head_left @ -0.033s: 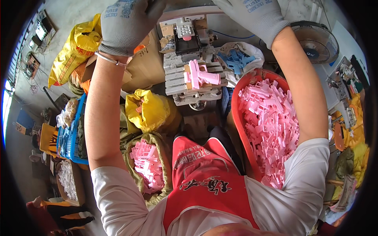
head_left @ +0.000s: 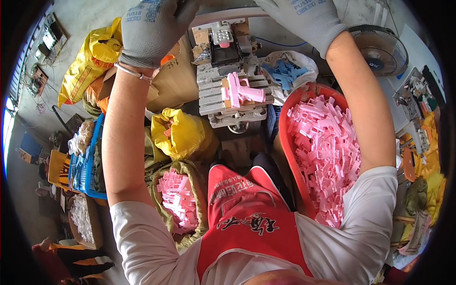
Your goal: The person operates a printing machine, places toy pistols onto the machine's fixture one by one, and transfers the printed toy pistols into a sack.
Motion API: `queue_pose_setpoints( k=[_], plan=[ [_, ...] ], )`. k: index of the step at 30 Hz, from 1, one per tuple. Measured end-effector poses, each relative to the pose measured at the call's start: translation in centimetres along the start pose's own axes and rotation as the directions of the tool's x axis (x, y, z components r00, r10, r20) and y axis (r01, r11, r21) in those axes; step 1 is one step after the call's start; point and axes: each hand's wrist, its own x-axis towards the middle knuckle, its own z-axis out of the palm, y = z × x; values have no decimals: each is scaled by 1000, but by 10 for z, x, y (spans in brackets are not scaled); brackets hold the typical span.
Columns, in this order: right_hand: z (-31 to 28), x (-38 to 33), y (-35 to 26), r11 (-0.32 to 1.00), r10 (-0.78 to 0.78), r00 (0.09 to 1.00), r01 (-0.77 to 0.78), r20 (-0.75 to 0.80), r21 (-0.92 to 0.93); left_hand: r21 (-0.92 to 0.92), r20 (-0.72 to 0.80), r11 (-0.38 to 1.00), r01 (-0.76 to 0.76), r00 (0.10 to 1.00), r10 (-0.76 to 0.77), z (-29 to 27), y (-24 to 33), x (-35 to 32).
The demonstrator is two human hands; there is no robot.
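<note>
Both of my hands wear grey gloves and reach past the top edge of the head view, so most of their fingers are cut off. My left hand (head_left: 154, 28) is above a cardboard box, left of a metal machine (head_left: 228, 61). To the machine's upper right is my right hand (head_left: 306, 23). What either hand touches or holds cannot be seen. Between my arms, a pink toy pistol (head_left: 241, 90) lies on the machine's slatted metal table (head_left: 211, 100). Behind it, a small pink piece (head_left: 224, 44) shows under a metal block on the machine.
A red tub (head_left: 285, 135) of pink plastic parts stands right of my legs; a green sack (head_left: 202, 204) of pink parts lies left. Around the machine are a yellow bag (head_left: 178, 137), a cardboard box (head_left: 173, 83), a white bag of blue toy pistols (head_left: 287, 73) and a fan (head_left: 380, 50).
</note>
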Motion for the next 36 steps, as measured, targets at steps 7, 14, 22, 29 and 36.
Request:
queue_pose_setpoints(
  k=[7,14,22,29,36],
  plan=[
    [-3,0,0,999,-5,1000,5,3,-40,-6,-55,999,-38,998,38,-1,3,-1],
    [0,-1,-1,999,4,1000,-4,-3,-44,0,-45,1000,-27,999,27,3,1,-1],
    [-1,0,-3,995,6,1000,-7,-9,-96,8,-31,1000,-12,999,12,1,4,-1],
    [-7,-1,0,1000,24,999,-24,33,15,-5,-25,1000,0,1000,-1,0,6,0],
    [-8,-1,0,997,26,999,-29,38,68,1,-34,1000,-12,999,12,0,4,0]
  ],
)
